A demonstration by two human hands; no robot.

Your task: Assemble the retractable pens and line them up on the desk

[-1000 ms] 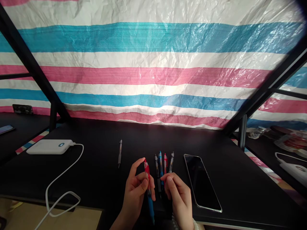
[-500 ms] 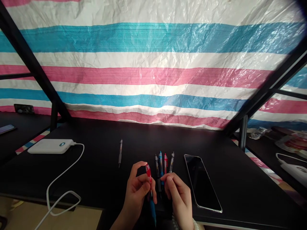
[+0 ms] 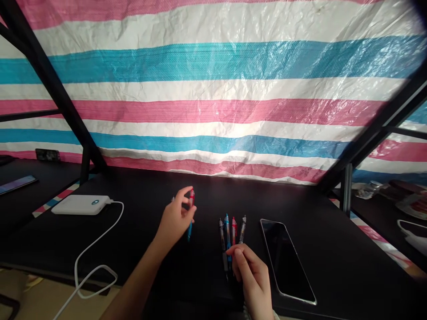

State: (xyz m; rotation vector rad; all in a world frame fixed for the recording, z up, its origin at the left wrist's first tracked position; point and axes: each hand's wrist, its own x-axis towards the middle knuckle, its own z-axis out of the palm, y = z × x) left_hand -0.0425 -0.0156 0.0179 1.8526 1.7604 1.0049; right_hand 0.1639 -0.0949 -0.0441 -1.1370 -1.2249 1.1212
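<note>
My left hand point(image 3: 176, 218) is closed around a pen point(image 3: 191, 198) with a red upper part and a blue lower end, held upright over the table. Behind that hand, only the top of a clear-and-grey pen point(image 3: 172, 198) shows. My right hand point(image 3: 251, 272) has thumb and forefinger pressed together; whether anything is between them is hidden. It is beside a row of pens on the table: a black one point(image 3: 222, 238), a blue one point(image 3: 228, 233), a red one point(image 3: 234, 229) and a clear-and-black one point(image 3: 243, 226). The right fingers cover some of their lower ends.
Right of the pens lies a smartphone point(image 3: 287, 260), dark screen up. At the left a white power bank point(image 3: 80, 205) has a white cable point(image 3: 96, 242) hanging over the black table's point(image 3: 140, 191) front edge. Black metal legs point(image 3: 75, 118) frame both sides before a striped sheet point(image 3: 213, 106).
My left hand has carried the red-and-blue pen away from me and to the left, next to the lone grey pen. The right hand stays by the row of pens. The view has shifted slightly.
</note>
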